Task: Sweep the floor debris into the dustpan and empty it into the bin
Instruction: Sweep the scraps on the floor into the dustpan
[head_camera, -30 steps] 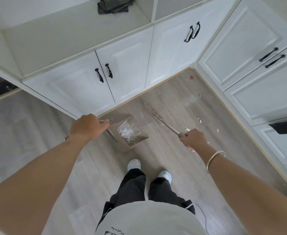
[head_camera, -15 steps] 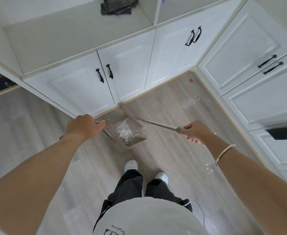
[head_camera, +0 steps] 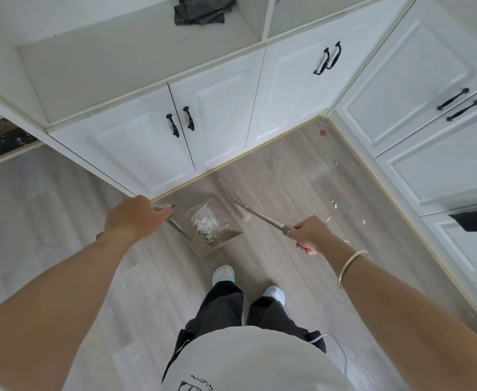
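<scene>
- Debris (head_camera: pixel 207 225), a pale heap of shreds, lay inside the dustpan (head_camera: pixel 227 235), about the middle of its tray.
- The dustpan stood on the grey plank floor (head_camera: pixel 288 170), just beyond the person's feet and near the foot of the far cabinets (head_camera: pixel 147 148).
- A thin handle (head_camera: pixel 179 229) rose from the dustpan's left side toward the left hand (head_camera: pixel 131 218), whose fingers were curled round the handle's top end.
- The right hand (head_camera: pixel 310 235) was closed round the near end of the broom (head_camera: pixel 262 217), with the knuckles toward the camera.
- The broom's stick slanted down and to the far left, ending just beside the dustpan's right edge. Its lower end was blurred, so I could not tell whether it touched the floor.
- White scraps (head_camera: pixel 334 206) lay loose on the floor to the right of the broom, apart from the dustpan.
- A red scrap (head_camera: pixel 322 133) lay in the far corner where the two cabinet runs met.
- A metal bangle (head_camera: pixel 351 265) sat on the right wrist.
- Two pale shoes (head_camera: pixel 223 273) showed below dark trousers (head_camera: pixel 226 309), near the dustpan.
- A dark cloth (head_camera: pixel 203 8) lay on the open shelf above the far cabinets.
- The right cabinets (head_camera: pixel 415 94) were white with black handles.
</scene>
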Demonstrator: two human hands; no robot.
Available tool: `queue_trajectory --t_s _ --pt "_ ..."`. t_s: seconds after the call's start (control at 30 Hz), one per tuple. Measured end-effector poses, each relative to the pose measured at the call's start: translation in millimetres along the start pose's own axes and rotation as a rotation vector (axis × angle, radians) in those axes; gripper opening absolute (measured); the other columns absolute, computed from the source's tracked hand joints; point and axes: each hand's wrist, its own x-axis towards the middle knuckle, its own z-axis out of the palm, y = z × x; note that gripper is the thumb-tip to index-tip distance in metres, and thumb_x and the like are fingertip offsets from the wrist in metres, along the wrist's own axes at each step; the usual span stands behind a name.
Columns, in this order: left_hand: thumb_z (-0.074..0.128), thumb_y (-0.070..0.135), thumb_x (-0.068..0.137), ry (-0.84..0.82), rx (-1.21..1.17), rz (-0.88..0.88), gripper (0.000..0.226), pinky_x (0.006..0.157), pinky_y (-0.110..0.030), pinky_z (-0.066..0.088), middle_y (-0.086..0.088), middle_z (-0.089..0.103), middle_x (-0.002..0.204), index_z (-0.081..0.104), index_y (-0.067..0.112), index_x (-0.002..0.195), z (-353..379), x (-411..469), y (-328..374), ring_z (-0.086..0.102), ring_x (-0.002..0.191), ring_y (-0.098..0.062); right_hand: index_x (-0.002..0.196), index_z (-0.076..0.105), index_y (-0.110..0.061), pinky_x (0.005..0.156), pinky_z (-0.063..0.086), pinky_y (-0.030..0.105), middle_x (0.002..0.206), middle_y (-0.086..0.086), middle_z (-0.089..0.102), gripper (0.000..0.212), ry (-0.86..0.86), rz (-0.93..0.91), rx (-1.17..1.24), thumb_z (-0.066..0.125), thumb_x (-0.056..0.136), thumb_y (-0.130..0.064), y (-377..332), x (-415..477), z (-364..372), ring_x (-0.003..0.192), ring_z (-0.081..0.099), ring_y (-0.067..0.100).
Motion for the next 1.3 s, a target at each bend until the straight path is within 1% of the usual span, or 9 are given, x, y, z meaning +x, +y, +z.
queue_trajectory --t_s 0.1,0.2,0.33,0.47,0.67,0.83,0.93,1.07,1.3 --pt "0.049 0.059 0.085 0.009 -0.010 0.045 0.056 0.047 -0.023 0.032 -0.002 0.057 0.051 0.055 0.017 0.048 -3.9 1.0 7.6 0.053 0.051 -0.016 0.105 0.064 0.002 0.037 0.030 0.016 0.058 0.005 0.051 0.033 -0.115 0.080 0.128 0.063 0.093 -0.029 -10.7 -4.5 -7.8 0.042 0.038 0.009" --pt "0.052 0.058 0.085 0.013 -0.026 0.068 0.059 0.049 -0.025 0.030 -0.002 0.056 0.053 0.048 0.021 0.039 -11.6 3.6 16.1 0.052 0.053 -0.018 0.092 0.064 -0.004 0.037 0.027 0.015 0.059 0.005 0.052 0.022 -0.099 0.090 0.159 0.063 0.093 -0.025 -13.6 -11.8 -23.1 0.037 0.037 0.006" --pt "0.053 0.060 0.082 0.005 -0.039 0.110 0.058 0.055 -0.029 0.038 -0.002 0.057 0.056 0.045 0.022 0.040 -20.1 11.3 31.9 0.056 0.058 -0.025 0.115 0.065 0.003 0.038 0.028 0.017 0.060 0.007 0.054 0.036 -0.027 0.049 0.197 0.065 0.091 -0.024 -4.3 -20.9 -44.8 0.043 0.038 0.010" --pt "0.048 0.066 0.080 0.031 0.023 0.164 0.057 0.053 -0.027 0.036 -0.001 0.059 0.057 0.056 0.017 0.053 -25.1 24.9 61.4 0.055 0.056 -0.020 0.116 0.064 0.007 0.034 0.027 0.015 0.059 0.008 0.053 0.041 0.068 0.062 0.297 0.068 0.090 -0.024 15.5 -24.0 -70.0 0.041 0.038 0.010" --pt "0.042 0.071 0.082 0.057 0.020 0.219 0.061 0.054 -0.028 0.039 -0.001 0.060 0.058 0.064 0.018 0.062 -28.5 42.7 122.0 0.054 0.054 -0.018 0.080 0.057 -0.006 0.030 0.028 0.010 0.061 0.006 0.048 0.024 0.089 0.165 0.551 0.063 0.094 -0.025 49.5 -12.5 -104.3 0.031 0.038 0.006" --pt "0.040 0.065 0.086 0.031 0.038 0.256 0.061 0.059 -0.030 0.038 -0.003 0.060 0.064 0.072 0.013 0.080 -35.8 62.0 191.3 0.051 0.056 -0.020 0.089 0.055 -0.013 0.030 0.030 0.009 0.057 0.002 0.045 0.014 0.078 0.235 0.754 0.062 0.093 -0.024 70.9 15.8 -144.0 0.029 0.036 0.004" --pt "0.041 0.068 0.085 0.048 0.088 0.281 0.064 0.057 -0.029 0.041 -0.004 0.061 0.061 0.070 0.012 0.074 -39.3 77.0 231.9 0.054 0.055 -0.022 0.073 0.051 -0.013 0.027 0.028 0.008 0.041 -0.002 0.043 0.023 0.020 0.280 0.814 0.060 0.094 -0.013 83.8 39.4 -176.3 0.023 0.034 0.003" --pt "0.045 0.067 0.084 0.105 0.076 0.250 0.066 0.052 -0.027 0.037 -0.005 0.057 0.054 0.062 0.009 0.059 -42.2 99.7 296.6 0.052 0.050 -0.022 0.070 0.044 -0.014 0.026 0.029 0.007 0.031 -0.004 0.039 0.028 -0.018 0.293 0.882 0.053 0.096 -0.011 88.4 81.5 -229.7 0.020 0.033 0.003" --pt "0.044 0.068 0.083 0.130 0.093 0.190 0.067 0.053 -0.028 0.038 -0.005 0.057 0.052 0.058 0.010 0.054 -40.3 138.8 388.0 0.052 0.051 -0.023 0.086 0.050 -0.010 0.030 0.040 0.011 0.070 0.007 0.053 0.011 -0.055 0.198 0.896 0.053 0.095 -0.005 77.8 159.2 -318.1 0.025 0.050 0.004"
